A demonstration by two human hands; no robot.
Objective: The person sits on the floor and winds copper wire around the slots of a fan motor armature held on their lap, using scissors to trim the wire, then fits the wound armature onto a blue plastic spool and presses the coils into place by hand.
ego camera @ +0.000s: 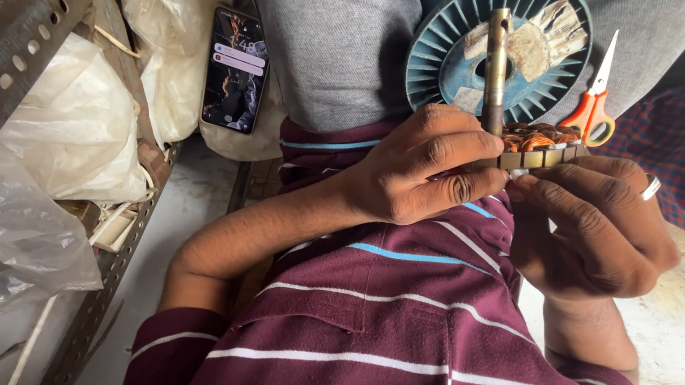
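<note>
We have our left hand point(418, 172) curled tight over the near edge of a copper-wound stator point(539, 149) on its metal shaft point(496, 66), right hand point(598, 235) pinching its rim from below, held above our lap before the blue spool point(445, 54), orange-handled scissors point(594, 103) beside.

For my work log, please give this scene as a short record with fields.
Left hand: left hand grips the round metal stator with copper windings.
Right hand: right hand pinches the stator's near edge.
Shaft: metal rod stands upright.
Behind: blue ribbed plastic spool; orange-handled scissors.
Left side: black smartphone, clear plastic bags, perforated metal angle bar.
</note>
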